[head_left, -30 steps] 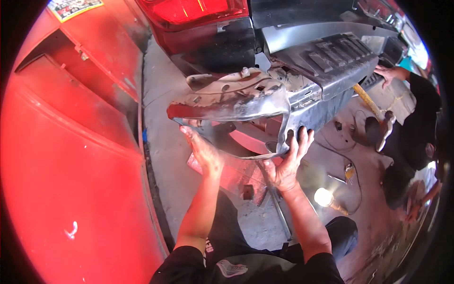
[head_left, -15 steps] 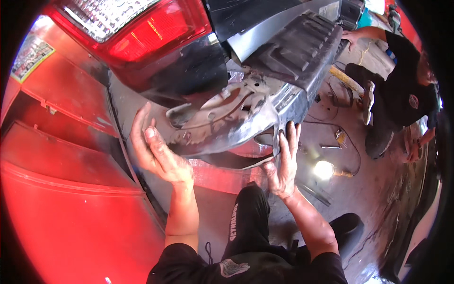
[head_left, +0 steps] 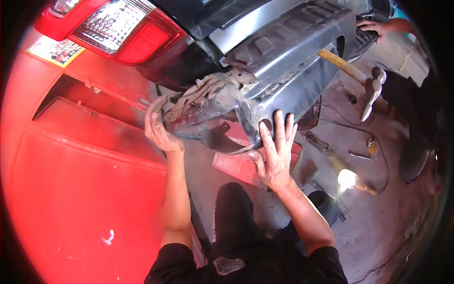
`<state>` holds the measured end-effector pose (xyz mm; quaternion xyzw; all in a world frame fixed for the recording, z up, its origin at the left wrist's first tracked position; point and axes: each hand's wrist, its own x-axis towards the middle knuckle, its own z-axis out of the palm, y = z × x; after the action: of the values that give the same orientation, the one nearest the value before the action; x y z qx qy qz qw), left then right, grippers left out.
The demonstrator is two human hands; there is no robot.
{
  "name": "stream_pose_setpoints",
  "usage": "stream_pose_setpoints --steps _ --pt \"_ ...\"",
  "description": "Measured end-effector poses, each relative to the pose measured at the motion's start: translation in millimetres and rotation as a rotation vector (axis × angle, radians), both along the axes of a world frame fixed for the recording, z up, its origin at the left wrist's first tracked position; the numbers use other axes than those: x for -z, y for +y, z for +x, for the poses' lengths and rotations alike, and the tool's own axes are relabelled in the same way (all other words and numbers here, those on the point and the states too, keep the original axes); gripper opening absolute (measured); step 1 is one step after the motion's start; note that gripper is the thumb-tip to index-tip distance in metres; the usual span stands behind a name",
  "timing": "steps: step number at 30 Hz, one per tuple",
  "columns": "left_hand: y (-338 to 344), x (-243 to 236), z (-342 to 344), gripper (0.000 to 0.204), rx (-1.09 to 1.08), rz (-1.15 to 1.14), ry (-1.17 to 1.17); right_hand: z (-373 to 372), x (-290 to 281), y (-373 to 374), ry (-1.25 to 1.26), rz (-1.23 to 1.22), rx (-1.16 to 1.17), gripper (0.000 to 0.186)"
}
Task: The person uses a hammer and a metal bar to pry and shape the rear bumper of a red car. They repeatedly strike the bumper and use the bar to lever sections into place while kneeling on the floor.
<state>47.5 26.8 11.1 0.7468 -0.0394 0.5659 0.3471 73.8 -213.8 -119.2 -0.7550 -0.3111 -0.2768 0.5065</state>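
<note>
The dark rear bumper point(head_left: 302, 71) of a vehicle runs from the middle to the upper right, its bent, dirty metal end point(head_left: 208, 106) facing me. At that end my left hand point(head_left: 163, 130) cups the outer edge, its fingers curled partly out of sight behind it. My right hand point(head_left: 276, 158) lies against the bumper's lower face near the corner, fingers spread and the thumb on the lower rim. Further along, a hammer point(head_left: 350, 71) with a yellowish handle sticks out from the bumper, its metal head hanging free.
A co-worker's hand point(head_left: 378, 29) rests at the bumper's far end. Above my left hand is the tail light point(head_left: 142, 35). A red metal cabinet point(head_left: 85, 189) stands close on my left. A lit work lamp point(head_left: 347, 179), tools and a cable lie on the floor.
The bumper's near end has shifted up and lies closer against the vehicle. My left hand, fingers apart before, now cups that end. My right hand stays spread against the bumper; my view has shifted.
</note>
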Motion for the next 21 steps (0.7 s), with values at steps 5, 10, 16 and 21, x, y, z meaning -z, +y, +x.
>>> stream_pose_setpoints --steps 5,10,16,21 --pt "7.4 0.9 0.9 0.047 0.150 0.024 0.063 6.0 15.8 5.8 -0.040 0.026 0.027 0.070" --pt "3.9 -5.7 -4.8 0.051 0.171 -0.067 0.157 3.4 18.8 12.4 -0.082 0.084 0.052 0.067" --pt "12.0 -1.4 -5.3 0.056 0.087 0.000 0.114 2.4 22.1 18.6 -0.164 0.132 0.130 0.065" --pt "2.4 -7.6 1.7 0.056 0.057 0.001 0.106 8.6 20.8 19.4 -0.181 0.132 0.096 0.064"
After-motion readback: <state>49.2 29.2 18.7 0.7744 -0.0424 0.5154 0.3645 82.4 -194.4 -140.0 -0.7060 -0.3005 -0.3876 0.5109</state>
